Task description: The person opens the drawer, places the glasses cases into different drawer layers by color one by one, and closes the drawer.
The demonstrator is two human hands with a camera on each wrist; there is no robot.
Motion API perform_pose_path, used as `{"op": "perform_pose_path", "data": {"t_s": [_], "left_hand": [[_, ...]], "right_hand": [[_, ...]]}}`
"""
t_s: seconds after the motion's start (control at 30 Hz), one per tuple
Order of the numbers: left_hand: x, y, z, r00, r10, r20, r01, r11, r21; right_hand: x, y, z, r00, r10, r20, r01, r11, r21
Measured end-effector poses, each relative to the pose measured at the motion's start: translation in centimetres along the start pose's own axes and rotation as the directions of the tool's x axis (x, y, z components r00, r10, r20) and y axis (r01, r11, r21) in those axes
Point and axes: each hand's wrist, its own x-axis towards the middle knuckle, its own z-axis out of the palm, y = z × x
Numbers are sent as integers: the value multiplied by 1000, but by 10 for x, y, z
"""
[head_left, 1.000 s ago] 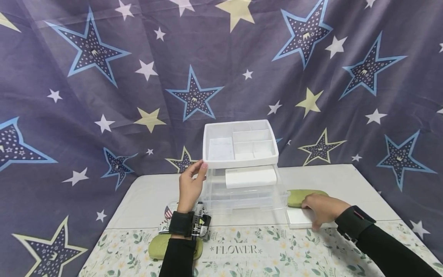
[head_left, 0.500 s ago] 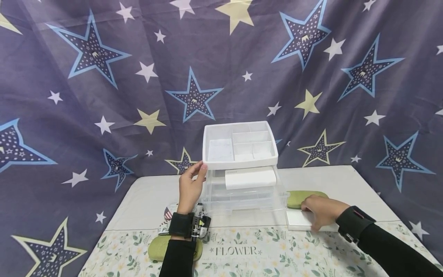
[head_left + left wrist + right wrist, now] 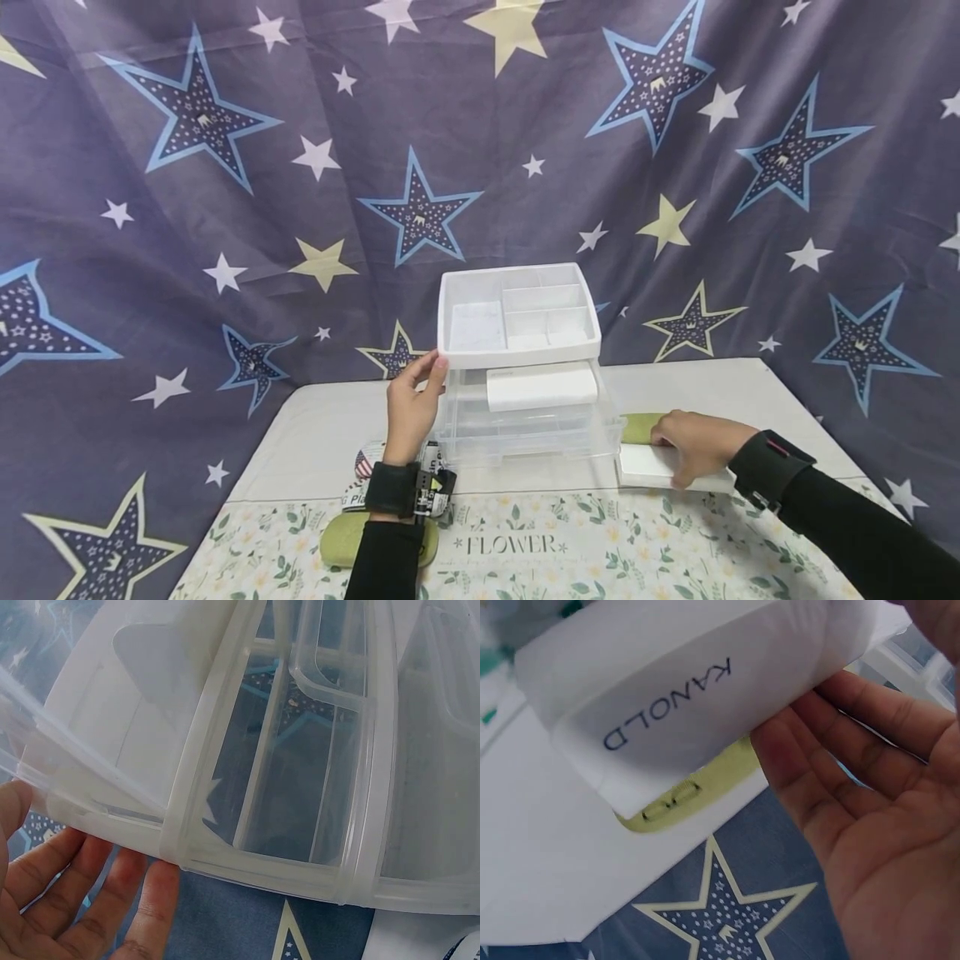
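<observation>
The drawer organizer (image 3: 520, 354) has a white compartment tray on top and clear drawers beneath. My left hand (image 3: 412, 404) holds its left front corner just under the tray, fingertips along the side and thumb at the front. The left wrist view shows those fingers (image 3: 157, 907) against the side frame. My right hand (image 3: 701, 446) grips a white box (image 3: 648, 467) between thumb and fingers. "KANOLD" is printed on this box in the right wrist view. Right behind it lies a green glasses case (image 3: 641, 427), partly hidden by the hand.
Another white box (image 3: 542, 386) lies in the organizer under the top tray. A second green case (image 3: 343, 540) and a printed package (image 3: 363, 467) lie at the left, partly behind my left forearm. A star-patterned curtain (image 3: 480, 125) hangs behind the table (image 3: 525, 575).
My right hand has raised the white box slightly and moved it a little away from me, covering more of the green case. My left hand stays at the organizer.
</observation>
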Motion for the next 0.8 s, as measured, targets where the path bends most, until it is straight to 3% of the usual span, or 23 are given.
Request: {"op": "perform_pose_path", "data": {"t_s": [0.33,0.7,0.8], "left_hand": [[0,2,0,1000,13,-6,-13,999,-30],[0,2,-1,1000,2,-3,-2,1000,-30],[-1,2,-1,1000,1,0,-1,1000,-27]], "right_hand": [[-2,-4,-31,999,38,22,-36,997,-71],[-1,-7,-69,1000,-31,-6,29,977,-210],[-2,-11,-81,1000,-17,-12,14,971,-240]]}}
